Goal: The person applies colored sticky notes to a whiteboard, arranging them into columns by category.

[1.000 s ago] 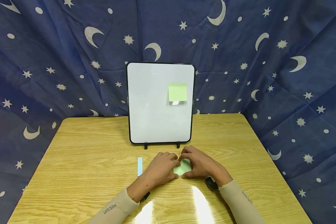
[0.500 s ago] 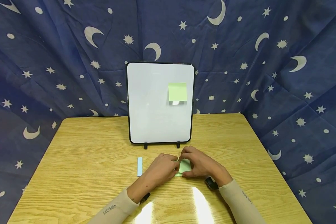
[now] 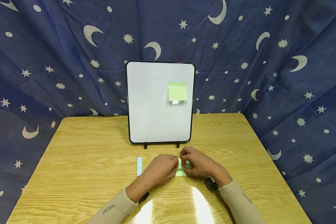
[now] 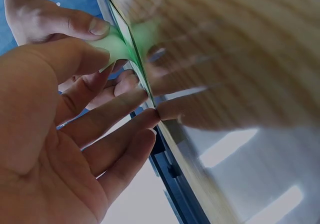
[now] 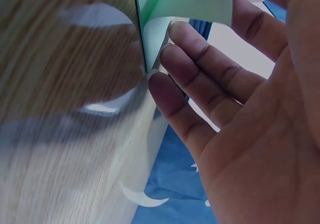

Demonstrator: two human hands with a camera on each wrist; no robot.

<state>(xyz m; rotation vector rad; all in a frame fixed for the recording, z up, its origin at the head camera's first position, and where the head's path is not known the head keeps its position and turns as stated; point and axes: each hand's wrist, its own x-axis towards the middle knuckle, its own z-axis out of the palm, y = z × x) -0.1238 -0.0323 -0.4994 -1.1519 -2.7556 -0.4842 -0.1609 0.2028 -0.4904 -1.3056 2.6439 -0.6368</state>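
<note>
In front of the whiteboard, a light green sticky note pad (image 3: 180,173) lies on the table between both hands. Its top sticky note (image 5: 195,5) bends up away from the pad, with the near edge raised. My left hand (image 3: 163,166) pinches one side of this raised note between thumb and index finger; the left wrist view shows the note (image 4: 116,46) there. On the other side, my right hand (image 3: 198,162) pinches the note too, its thumb on the paper. The remaining right fingers (image 5: 187,66) spread close to the pad's edge. Fingers partly hide the pad in the head view.
A whiteboard (image 3: 159,121) in a black frame stands upright on small feet behind the hands. One green sticky note (image 3: 177,91) is stuck to its upper right. A narrow light blue strip (image 3: 139,166) lies left of the left hand. A starry blue curtain (image 3: 72,46) hangs behind the table.
The top note's near edge has lifted and curled away from the pad, baring the sheet below. My left fingers have closed into a pinch; my right thumb and fingers have drawn together on the note.
</note>
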